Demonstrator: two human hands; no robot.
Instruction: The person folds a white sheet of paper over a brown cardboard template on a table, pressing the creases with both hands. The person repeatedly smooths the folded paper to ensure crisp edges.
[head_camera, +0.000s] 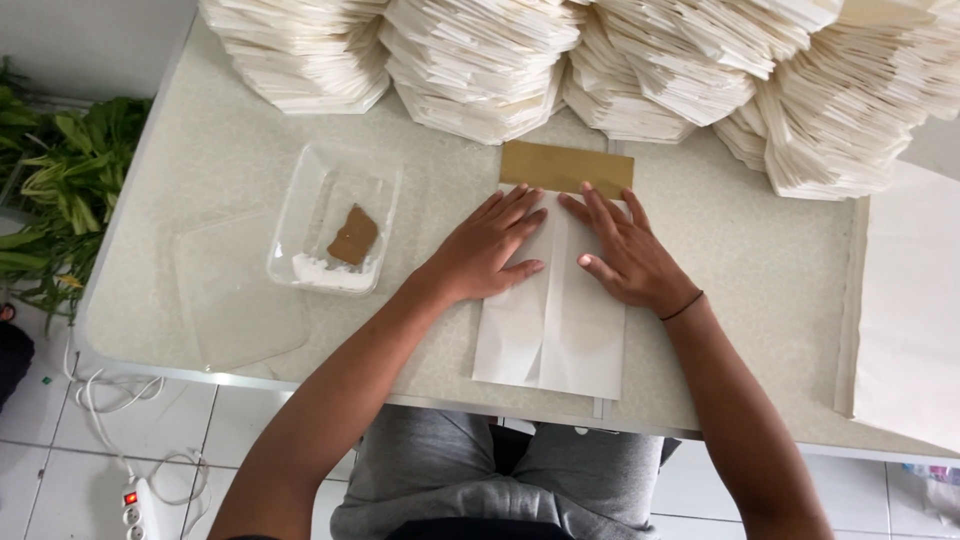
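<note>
The folded white paper sheet (555, 330) lies lengthwise on the speckled table (220, 170), its near end reaching the table's front edge and its far end meeting a brown cardboard strip (566, 167). Beyond that strip, along the table's back, stand tall stacks of folded white paper (640, 70); a larger pale sheet (910, 310) lies at the table's right side. Left of the folded sheet sits a clear plastic tray (300, 200) holding white powder or paste and a brown scrap piece (353, 236), with a clear plastic lid (235, 295) lying flat nearer the table's front. The left hand (490, 248) rests flat, fingers spread, on the sheet's upper left part. The right hand (625, 255), a dark band at its wrist, presses flat on the upper right part, gripping nothing, its fingertips at the cardboard's edge.
</note>
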